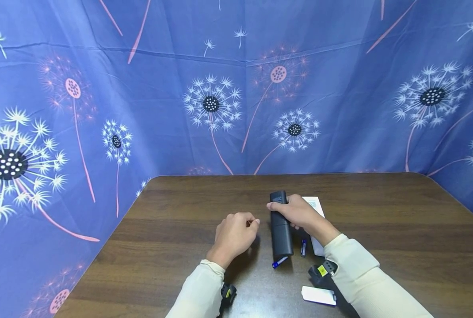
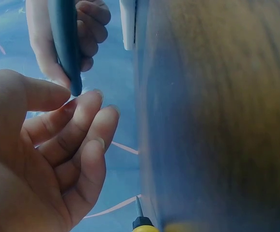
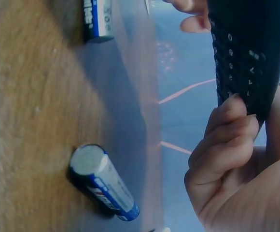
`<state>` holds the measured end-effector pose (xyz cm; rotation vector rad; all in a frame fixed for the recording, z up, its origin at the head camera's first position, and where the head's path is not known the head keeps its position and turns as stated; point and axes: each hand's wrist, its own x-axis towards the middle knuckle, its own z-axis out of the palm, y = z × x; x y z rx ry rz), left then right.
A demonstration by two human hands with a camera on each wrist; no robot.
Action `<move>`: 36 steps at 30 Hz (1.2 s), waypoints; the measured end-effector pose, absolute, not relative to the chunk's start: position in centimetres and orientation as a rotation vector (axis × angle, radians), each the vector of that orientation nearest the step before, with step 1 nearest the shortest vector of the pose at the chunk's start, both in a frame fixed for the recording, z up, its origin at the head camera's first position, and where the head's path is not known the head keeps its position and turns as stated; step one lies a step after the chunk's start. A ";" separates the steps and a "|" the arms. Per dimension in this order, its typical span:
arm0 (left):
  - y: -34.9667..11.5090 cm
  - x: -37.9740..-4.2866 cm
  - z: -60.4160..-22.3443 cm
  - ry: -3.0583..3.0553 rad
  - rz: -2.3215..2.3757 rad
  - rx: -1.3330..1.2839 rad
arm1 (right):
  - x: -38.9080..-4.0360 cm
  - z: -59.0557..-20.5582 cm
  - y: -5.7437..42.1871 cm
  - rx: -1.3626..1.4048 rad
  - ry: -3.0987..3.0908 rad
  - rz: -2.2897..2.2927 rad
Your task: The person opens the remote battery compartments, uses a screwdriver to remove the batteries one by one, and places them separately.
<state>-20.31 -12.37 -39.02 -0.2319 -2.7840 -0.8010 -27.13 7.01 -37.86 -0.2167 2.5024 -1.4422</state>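
Note:
My right hand (image 1: 302, 214) grips a black remote control (image 1: 281, 236) near its far end, thumb across the smooth back that faces up. From the right wrist view, its rows of buttons (image 3: 241, 63) show on the underside, with my curled fingertips pressed near them. To the left of the remote is my left hand (image 1: 234, 234), fingers loosely bent and nothing held. One blue-and-silver battery (image 1: 279, 262) lies by the remote's near end, partly covered by it in the head view. Another battery (image 1: 303, 247) lies just to its right.
A flat white box (image 1: 318, 247) lies beyond the right hand, partly hidden by it. Closer to me is a small white oblong piece (image 1: 318, 295). The brown wooden table (image 1: 173, 212) ends at a blue dandelion-print cloth (image 1: 161, 110) behind and at both sides.

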 end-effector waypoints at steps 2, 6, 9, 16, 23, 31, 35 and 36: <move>-12.4 -20.3 -39.0 -2.779 -0.803 -0.237 | -27.2 -37.9 7.2 -0.211 2.488 -1.472; -12.4 -20.3 -39.1 -2.782 -0.807 -0.243 | -27.0 -38.1 7.6 -0.198 2.453 -1.526; -12.4 -20.2 -39.2 -2.787 -0.808 -0.245 | -26.7 -38.2 7.8 -0.200 2.430 -1.562; -12.3 -20.1 -39.3 -2.779 -0.804 -0.238 | -26.1 -37.9 7.8 -0.201 2.386 -1.671; -12.0 -20.1 -39.0 -2.772 -0.819 -0.258 | -26.1 -37.2 8.0 -0.135 2.388 -1.751; -12.1 -20.0 -38.9 -2.779 -0.845 -0.252 | -26.4 -37.7 8.3 -0.098 2.370 -1.809; -12.3 -20.0 -39.1 -2.781 -0.838 -0.247 | -26.5 -38.3 8.1 -0.109 2.338 -1.835; -12.3 -20.0 -39.2 -2.778 -0.832 -0.248 | -26.5 -38.4 8.1 -0.118 2.317 -1.848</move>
